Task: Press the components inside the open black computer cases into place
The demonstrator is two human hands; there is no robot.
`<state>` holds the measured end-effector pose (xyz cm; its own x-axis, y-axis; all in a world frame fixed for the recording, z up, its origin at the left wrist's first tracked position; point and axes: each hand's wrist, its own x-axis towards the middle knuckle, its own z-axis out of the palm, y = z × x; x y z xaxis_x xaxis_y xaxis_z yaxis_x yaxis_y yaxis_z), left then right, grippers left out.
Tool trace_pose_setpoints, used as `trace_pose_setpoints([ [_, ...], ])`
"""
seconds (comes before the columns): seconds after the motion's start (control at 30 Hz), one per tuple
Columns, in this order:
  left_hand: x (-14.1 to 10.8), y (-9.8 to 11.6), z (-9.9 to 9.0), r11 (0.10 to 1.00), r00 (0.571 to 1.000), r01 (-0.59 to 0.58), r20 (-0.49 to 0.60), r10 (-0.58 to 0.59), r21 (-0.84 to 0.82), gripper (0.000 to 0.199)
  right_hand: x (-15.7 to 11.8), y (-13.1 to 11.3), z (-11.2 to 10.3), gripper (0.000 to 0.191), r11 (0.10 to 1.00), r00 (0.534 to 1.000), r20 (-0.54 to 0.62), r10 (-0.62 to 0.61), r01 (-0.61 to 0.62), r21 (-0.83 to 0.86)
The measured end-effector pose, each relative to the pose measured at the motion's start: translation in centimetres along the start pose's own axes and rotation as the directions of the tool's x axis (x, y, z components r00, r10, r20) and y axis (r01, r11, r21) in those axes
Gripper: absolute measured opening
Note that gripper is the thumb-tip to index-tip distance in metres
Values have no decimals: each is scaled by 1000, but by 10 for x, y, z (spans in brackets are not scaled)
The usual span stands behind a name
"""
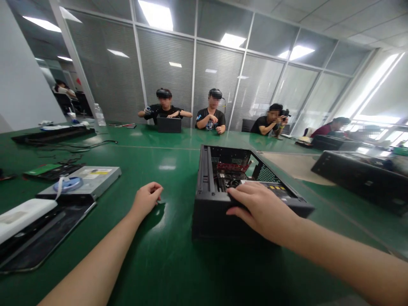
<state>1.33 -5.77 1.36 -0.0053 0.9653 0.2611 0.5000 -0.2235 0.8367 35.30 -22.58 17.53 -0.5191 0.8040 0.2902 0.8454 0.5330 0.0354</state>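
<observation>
A black computer case (213,216) lies on the green table (159,259) with its upper side uncovered. Inside it I see a dark red circuit board (232,167), black cables and a labelled part that is probably a power supply (278,187). My right hand (258,206) grips the near top edge of the case, thumb on the outer face and fingers over the rim. To the left of the case, my left hand (148,197) rests low at the tabletop with its fingers curled together. A tiny pale bit shows at its fingertips, too small to name.
On the left lie a silver optical drive (105,176) with a blue tape roll (68,184), a green circuit board (44,170), a black panel (57,238) and loose cables. Another black case (360,178) stands at right. Several people sit across the table.
</observation>
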Motion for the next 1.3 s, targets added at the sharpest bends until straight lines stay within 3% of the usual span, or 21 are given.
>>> trace_pose_setpoints([
  [0.1,-1,-1,1,1000,1000,-2,-6,2,-15,28,-20,-33,-43,33,969,968,142,-206,182,165],
  [0.17,-2,-1,1,1000,1000,-7,-1,7,-12,28,-14,-28,-63,40,938,954,100,-283,253,238],
  [0.23,-3,1,2,1000,1000,-16,10,16,2,28,11,-6,-68,44,957,973,-14,-229,228,180],
  [0.3,-3,4,1,1000,1000,-21,13,21,17,28,48,27,-54,43,995,994,-42,-102,102,9],
  [0.37,-3,5,1,999,1000,-23,15,23,25,29,83,59,-26,42,980,988,148,39,-9,-199],
  [0.47,-2,6,0,1000,1000,-17,26,16,27,30,118,92,22,37,920,867,459,195,1,-392],
  [0.53,-1,4,1,1000,999,-6,39,5,27,30,125,103,49,33,919,805,564,185,62,-389],
  [0.63,0,1,3,999,998,0,57,-2,35,29,123,110,73,31,934,796,595,113,118,-336],
  [0.8,0,-2,5,999,995,-24,100,20,43,29,121,110,77,22,929,846,520,117,91,-358],
  [0.93,-2,1,6,998,995,-17,96,10,67,28,121,100,60,22,912,947,309,93,43,-407],
  [1.0,-2,2,5,995,994,-35,105,25,93,27,120,93,52,24,905,971,221,88,15,-425],
  [1.1,-1,4,5,991,991,-55,124,40,119,27,118,85,50,22,904,965,243,94,20,-427],
  [1.3,1,-1,5,997,992,-18,124,9,73,29,128,95,69,15,920,885,421,198,-19,-393],
])
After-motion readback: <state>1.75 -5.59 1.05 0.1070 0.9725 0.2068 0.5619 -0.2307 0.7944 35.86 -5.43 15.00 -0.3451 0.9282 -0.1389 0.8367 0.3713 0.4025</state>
